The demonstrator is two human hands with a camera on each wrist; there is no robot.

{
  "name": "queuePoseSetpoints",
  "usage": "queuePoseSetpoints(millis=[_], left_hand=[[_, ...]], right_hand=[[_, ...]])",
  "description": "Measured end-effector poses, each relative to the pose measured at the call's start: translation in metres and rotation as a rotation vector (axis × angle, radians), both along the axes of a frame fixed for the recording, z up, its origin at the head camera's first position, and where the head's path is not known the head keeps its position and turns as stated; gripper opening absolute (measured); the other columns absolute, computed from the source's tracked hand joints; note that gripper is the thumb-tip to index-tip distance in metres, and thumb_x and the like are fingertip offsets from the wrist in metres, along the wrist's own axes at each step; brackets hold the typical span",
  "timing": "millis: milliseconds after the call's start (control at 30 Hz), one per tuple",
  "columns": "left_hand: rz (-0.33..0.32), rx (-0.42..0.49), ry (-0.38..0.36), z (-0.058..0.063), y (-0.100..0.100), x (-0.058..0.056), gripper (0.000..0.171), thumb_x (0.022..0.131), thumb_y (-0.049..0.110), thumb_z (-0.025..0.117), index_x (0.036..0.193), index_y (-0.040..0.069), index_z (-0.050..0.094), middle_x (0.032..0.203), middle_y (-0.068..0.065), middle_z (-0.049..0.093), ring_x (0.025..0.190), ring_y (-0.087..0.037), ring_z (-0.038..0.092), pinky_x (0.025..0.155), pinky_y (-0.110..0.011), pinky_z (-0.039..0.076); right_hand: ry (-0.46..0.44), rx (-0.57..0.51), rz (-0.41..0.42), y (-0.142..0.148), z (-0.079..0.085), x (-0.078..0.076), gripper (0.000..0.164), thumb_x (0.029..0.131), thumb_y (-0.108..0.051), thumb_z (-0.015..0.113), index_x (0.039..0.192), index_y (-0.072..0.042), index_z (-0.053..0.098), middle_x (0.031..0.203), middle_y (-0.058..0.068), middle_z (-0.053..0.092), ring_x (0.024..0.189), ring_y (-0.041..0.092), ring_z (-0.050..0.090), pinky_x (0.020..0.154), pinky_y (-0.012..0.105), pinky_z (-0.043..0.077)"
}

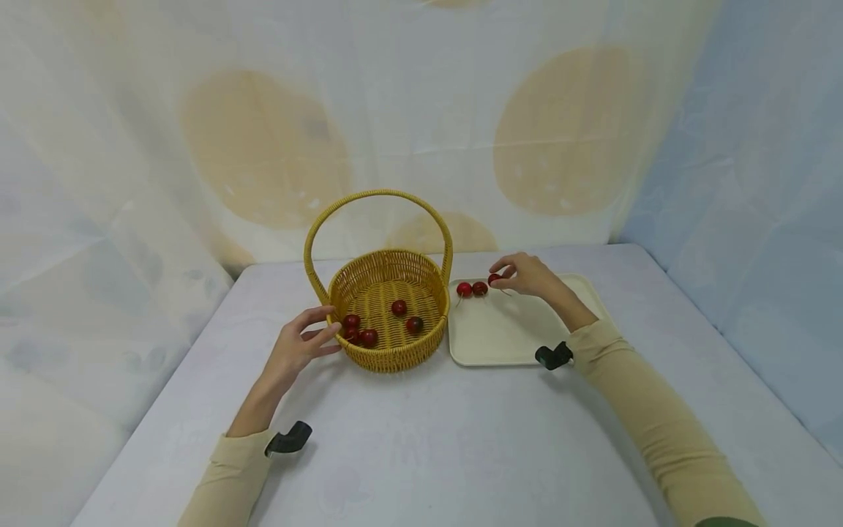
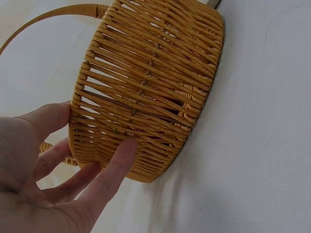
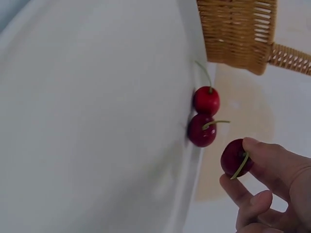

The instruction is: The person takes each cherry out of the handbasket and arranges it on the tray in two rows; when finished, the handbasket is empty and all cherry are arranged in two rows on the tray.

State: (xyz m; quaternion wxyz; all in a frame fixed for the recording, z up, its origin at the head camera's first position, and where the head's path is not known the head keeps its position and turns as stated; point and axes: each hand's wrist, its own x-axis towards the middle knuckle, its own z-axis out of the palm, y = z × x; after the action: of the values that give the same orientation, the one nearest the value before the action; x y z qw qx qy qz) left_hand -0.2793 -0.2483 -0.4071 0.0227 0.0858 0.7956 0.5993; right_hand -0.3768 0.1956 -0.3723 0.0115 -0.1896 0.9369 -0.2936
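A yellow wicker basket (image 1: 395,360) with a tall arched handle holds several dark red cherries (image 1: 399,308). My left hand (image 1: 303,342) holds its left rim, and in the left wrist view one fingertip (image 2: 127,145) lies against the woven outer wall. My right hand (image 1: 523,277) pinches a dark cherry (image 3: 234,159) between thumb and fingers, its green stem showing. This cherry is raised over the far edge of a cream tray (image 1: 494,344). Beside it on the tray sit a bright red cherry (image 1: 464,290) and a darker cherry (image 1: 480,288), touching each other.
The tray stands just right of the basket on a white-covered table (image 1: 421,446). A pale curtain (image 1: 421,110) with orange round patches hangs behind the table. Black wrist-camera mounts (image 1: 290,439) jut from both sleeves.
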Motion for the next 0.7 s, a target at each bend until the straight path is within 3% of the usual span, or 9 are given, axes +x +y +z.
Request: queuePoseSetpoints(millis=[300, 700], left_hand=[[0.004, 0.005, -0.014, -0.001, -0.001, 0.002, 0.063, 0.093, 0.031, 0.068, 0.144, 0.005, 0.042, 0.146, -0.019, 0.040, 0.128, -0.042, 0.053, 0.091, -0.051, 0.057], [-0.004, 0.015, -0.007, 0.001, 0.001, 0.001, 0.064, 0.093, 0.030, 0.068, 0.145, 0.005, 0.041, 0.148, -0.019, 0.038, 0.130, -0.043, 0.052, 0.092, -0.051, 0.057]], right_hand=[[-0.084, 0.050, -0.076, 0.000, -0.015, -0.011, 0.038, 0.092, -0.024, 0.070, 0.122, -0.003, 0.065, 0.113, 0.022, 0.070, 0.091, 0.031, 0.069, 0.063, 0.029, 0.055], [-0.109, 0.095, -0.169, -0.005, -0.020, -0.015, 0.035, 0.092, -0.026, 0.069, 0.121, -0.005, 0.067, 0.114, 0.021, 0.069, 0.076, 0.027, 0.068, 0.053, 0.025, 0.049]])
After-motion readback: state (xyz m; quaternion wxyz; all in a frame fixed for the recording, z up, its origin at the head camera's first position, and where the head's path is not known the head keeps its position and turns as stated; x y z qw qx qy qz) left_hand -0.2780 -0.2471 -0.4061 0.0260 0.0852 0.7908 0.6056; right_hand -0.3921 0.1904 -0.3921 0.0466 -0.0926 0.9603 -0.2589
